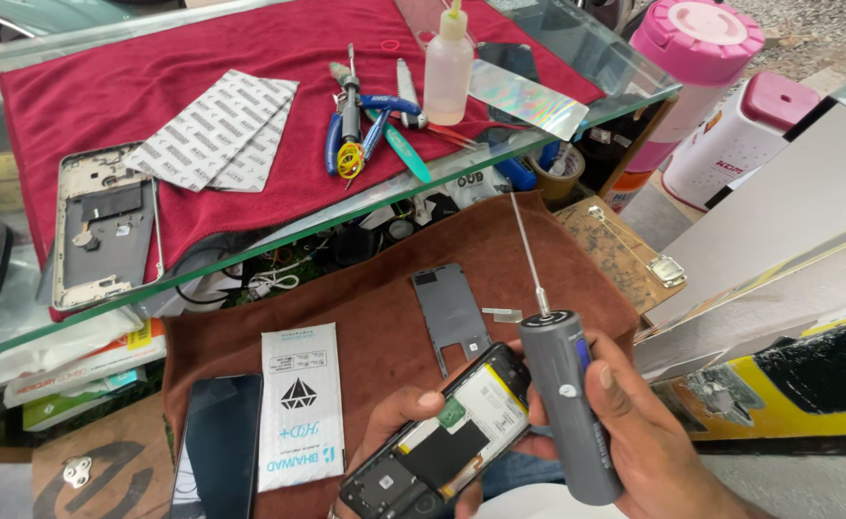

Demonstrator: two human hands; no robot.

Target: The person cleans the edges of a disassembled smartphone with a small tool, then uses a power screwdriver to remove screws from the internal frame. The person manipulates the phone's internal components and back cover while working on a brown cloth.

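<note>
My left hand (pixel 399 415) grips an opened smartphone (pixel 442 432) with its back cover off, so the battery and circuit boards show. The phone lies tilted across my lap at the bottom centre. My right hand (pixel 644 432) is closed around a grey electric screwdriver (pixel 565 399) whose long thin bit points up and away from me. The screwdriver's body rests against the right edge of the phone. A grey inner cover plate (pixel 450 309) lies on the brown cloth (pixel 365 288) just beyond the phone.
A white sealed pouch (pixel 300 404) and a dark glass screen (pixel 219 442) lie on the brown cloth at left. The glass shelf (pixel 576 48) above holds a red towel (pixel 154 67), a phone frame (pixel 106 226), patterned packets (pixel 216 130), pliers (pixel 360 120), a squeeze bottle (pixel 448 62). Pink-lidded flasks (pixel 721 96) stand right.
</note>
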